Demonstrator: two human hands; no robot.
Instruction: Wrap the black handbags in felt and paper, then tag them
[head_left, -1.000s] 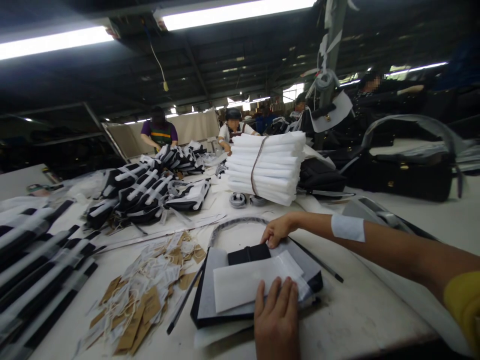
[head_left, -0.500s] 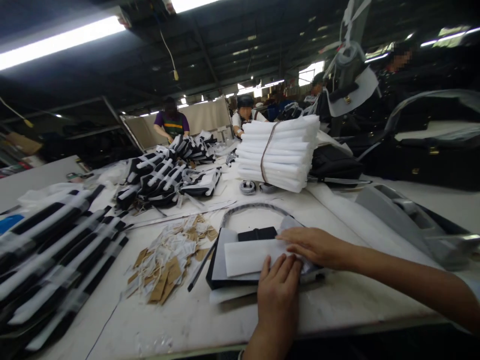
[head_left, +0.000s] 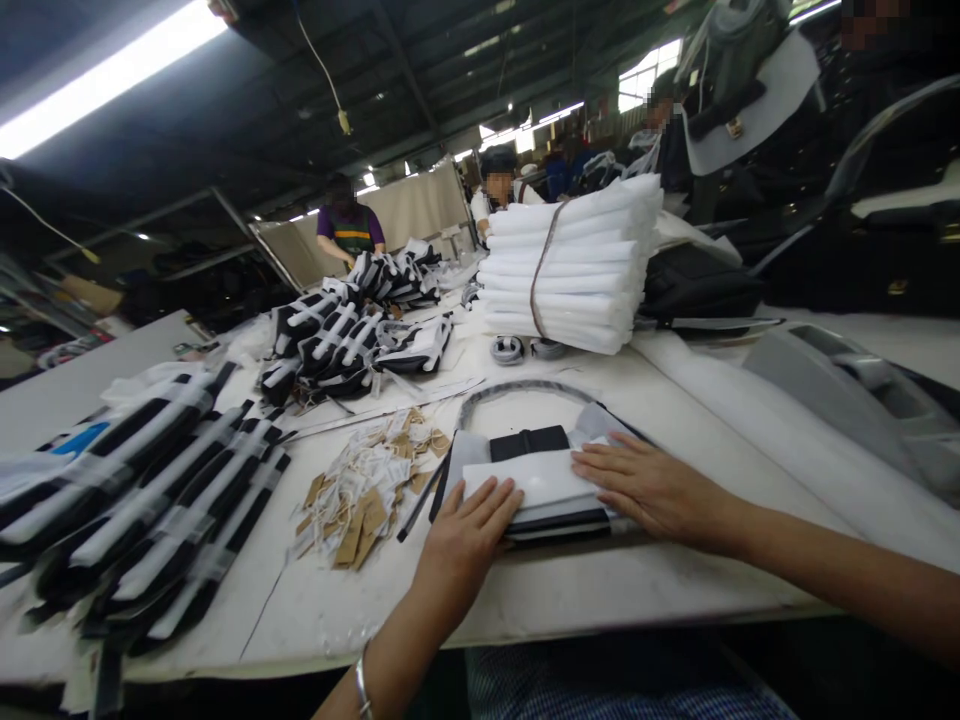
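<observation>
A black handbag (head_left: 531, 440) with a wrapped, looped handle (head_left: 525, 386) lies on the white table in front of me. Across its front is a folded white foam sheet (head_left: 540, 478). My left hand (head_left: 469, 525) rests with spread fingers on the sheet's left part. Flat on its right end lies my right hand (head_left: 652, 490), fingers stretched out. Neither hand grips anything. Left of the bag is a loose pile of brown and white tags (head_left: 367, 510) with strings.
Wrapped black straps (head_left: 180, 490) cover the left of the table (head_left: 390, 625). Farther back are padded black pieces (head_left: 337, 340) and a tied stack of white foam (head_left: 562, 265). A foam roll (head_left: 795, 450) runs along the right. Two people stand across the table.
My left hand has moved from the middle of the foam sheet to its left part, with its fingers spread. My right hand stays on the right end. The view has shifted.
</observation>
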